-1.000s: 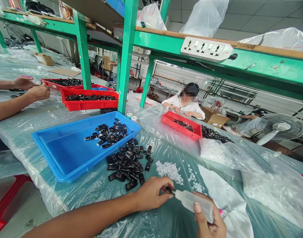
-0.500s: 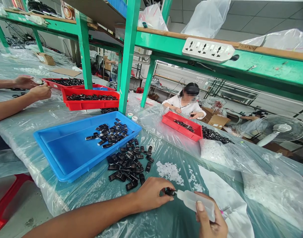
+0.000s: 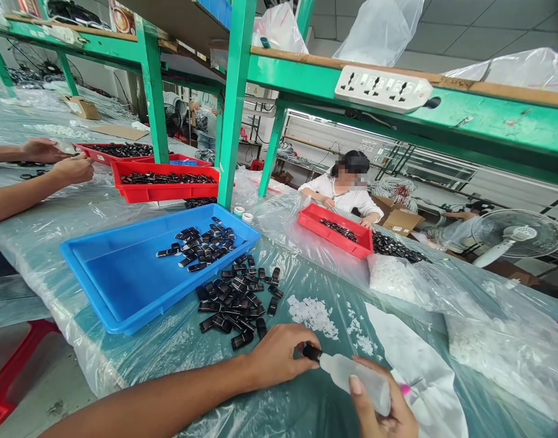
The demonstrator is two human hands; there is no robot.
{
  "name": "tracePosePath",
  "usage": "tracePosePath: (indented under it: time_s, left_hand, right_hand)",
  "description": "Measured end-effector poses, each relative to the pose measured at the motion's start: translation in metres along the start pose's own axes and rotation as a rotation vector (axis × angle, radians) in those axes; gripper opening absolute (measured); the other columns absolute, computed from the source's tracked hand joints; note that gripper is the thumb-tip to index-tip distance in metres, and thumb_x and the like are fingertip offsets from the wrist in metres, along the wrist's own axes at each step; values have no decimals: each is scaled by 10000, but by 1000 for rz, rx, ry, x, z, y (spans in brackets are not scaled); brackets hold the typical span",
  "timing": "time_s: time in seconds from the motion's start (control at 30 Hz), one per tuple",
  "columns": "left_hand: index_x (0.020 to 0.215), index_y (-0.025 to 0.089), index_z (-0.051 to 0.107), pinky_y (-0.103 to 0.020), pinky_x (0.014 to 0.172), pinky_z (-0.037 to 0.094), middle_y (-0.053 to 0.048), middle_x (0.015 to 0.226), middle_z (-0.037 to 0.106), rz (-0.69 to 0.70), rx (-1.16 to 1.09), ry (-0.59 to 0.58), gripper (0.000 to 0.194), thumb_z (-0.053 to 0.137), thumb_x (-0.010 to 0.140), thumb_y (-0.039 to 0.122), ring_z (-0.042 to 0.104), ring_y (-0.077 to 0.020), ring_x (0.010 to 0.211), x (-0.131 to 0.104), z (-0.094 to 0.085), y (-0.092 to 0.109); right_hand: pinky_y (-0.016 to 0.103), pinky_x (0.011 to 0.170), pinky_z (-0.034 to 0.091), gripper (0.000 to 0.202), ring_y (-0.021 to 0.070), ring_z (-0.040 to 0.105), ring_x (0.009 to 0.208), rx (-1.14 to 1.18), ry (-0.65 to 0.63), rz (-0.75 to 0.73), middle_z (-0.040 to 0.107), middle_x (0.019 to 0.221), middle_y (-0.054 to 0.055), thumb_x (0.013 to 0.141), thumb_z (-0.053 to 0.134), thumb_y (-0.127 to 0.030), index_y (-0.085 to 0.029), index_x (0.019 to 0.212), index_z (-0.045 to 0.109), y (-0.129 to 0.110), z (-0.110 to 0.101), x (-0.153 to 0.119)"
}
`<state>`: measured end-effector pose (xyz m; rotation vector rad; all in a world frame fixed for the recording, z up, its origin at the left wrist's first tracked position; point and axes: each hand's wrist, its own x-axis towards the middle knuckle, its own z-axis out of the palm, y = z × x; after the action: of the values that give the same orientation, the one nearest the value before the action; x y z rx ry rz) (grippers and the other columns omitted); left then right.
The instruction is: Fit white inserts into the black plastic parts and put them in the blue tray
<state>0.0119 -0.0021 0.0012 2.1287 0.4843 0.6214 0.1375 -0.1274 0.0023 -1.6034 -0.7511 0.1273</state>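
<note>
Between thumb and forefinger, my left hand pinches a small black plastic piece. My right hand grips a translucent white squeeze bottle, whose nozzle end meets the black piece; the tip itself is hidden. A heap of similar black pieces lies on the table just beyond my left hand. More of them rest at the right end of a blue tray. Small white bits are scattered beyond the bottle.
A white sheet lies right of my right hand, near bags of white bits. A green shelf post rises behind the blue tray. Across the table a co-worker sits by a red tray; another person's hands are at left.
The bottle has shifted slightly left, its nozzle end now closer against the black piece. The co-worker across has lowered a hand to the black pieces beside the red tray.
</note>
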Motion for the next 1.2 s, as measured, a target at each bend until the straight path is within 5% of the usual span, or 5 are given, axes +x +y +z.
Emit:
tracePosePath:
  time_s: [0.2,0.37,0.47,0.83,1.2]
  left_hand:
    - [925,173,660,-209,684,459,-33,905,664,-67,-177,-3,196,656,747,256,593,-152,799,0,2,-1]
    - [916,172,658,-222,706,469,-46,911,660,-47,-234,-6,162,618,774,238,590,-158,821,0,1,1]
    - [913,182,657,-216,685,467,-39,904,656,-39,-222,6,154,619,773,236,584,-156,810,-1,1,0]
    - [807,169,591,-202,611,424,3,778,587,-70,-114,189,203,708,708,303,541,-126,686,0,5,-6]
    - [820,186,574,-195,607,368,11,816,599,5,80,152,177,691,741,293,512,-123,701,-1,4,-5]
  right_hand:
    - [286,537,436,384,133,496,495,491,-65,268,589,607,-8,731,608,-497,-162,920,608,21,-5,23]
    - [330,721,492,298,194,598,846,695,-53,391,640,944,20,718,663,-395,-208,948,626,23,-5,34]
    - [326,723,492,257,216,572,928,683,-69,440,641,952,19,672,709,-364,-211,869,649,25,-4,36]
    - [241,541,395,264,116,434,531,641,-215,432,500,522,-52,752,613,-418,-211,912,581,12,-2,28]
    - [236,558,401,422,123,485,585,237,-166,326,603,721,-3,677,648,-507,-182,939,585,3,3,16]
